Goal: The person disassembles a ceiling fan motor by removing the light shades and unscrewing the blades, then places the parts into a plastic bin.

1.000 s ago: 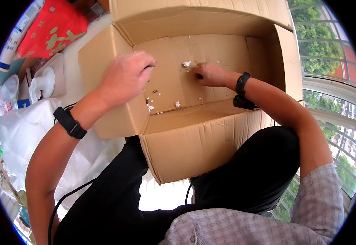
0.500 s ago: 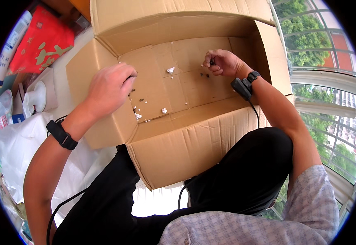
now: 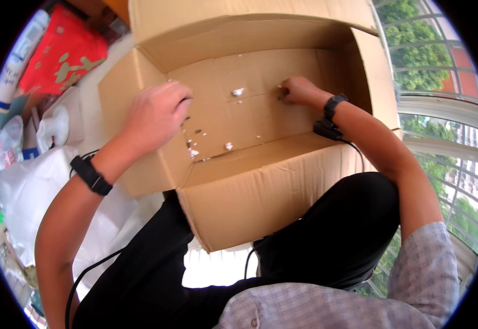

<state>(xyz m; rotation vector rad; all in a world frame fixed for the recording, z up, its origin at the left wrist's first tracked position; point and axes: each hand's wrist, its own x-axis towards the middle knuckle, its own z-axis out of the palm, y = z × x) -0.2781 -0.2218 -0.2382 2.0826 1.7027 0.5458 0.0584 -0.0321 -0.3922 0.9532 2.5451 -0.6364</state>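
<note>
An open cardboard box (image 3: 261,126) lies in front of me, with small white crumbs and dark bits on its floor. Over its left end hovers my left hand (image 3: 159,115), back upward, thumb and fingers closed; whatever is between them is hidden. My right hand (image 3: 300,91) reaches down to the box floor right of the middle, fingers pinched together, covering the spot beneath. A white clump (image 3: 238,92) lies to its left. Another white clump (image 3: 228,146) sits by the near wall, and white crumbs (image 3: 193,153) gather in the near left corner, with a dark bit (image 3: 198,131) close by.
The box flaps stand folded outward; the left flap (image 3: 121,96) passes under my left arm. A white plastic bag (image 3: 41,181), a red bag (image 3: 63,52) and a white rounded object (image 3: 55,129) lie at left. A barred window (image 3: 431,109) borders the right. Black cables run from my wrists.
My right hand has turned over and lowered to the box floor, covering the place where dark bits showed. The whole view has shifted slightly; my left hand keeps nearly the same pose.
</note>
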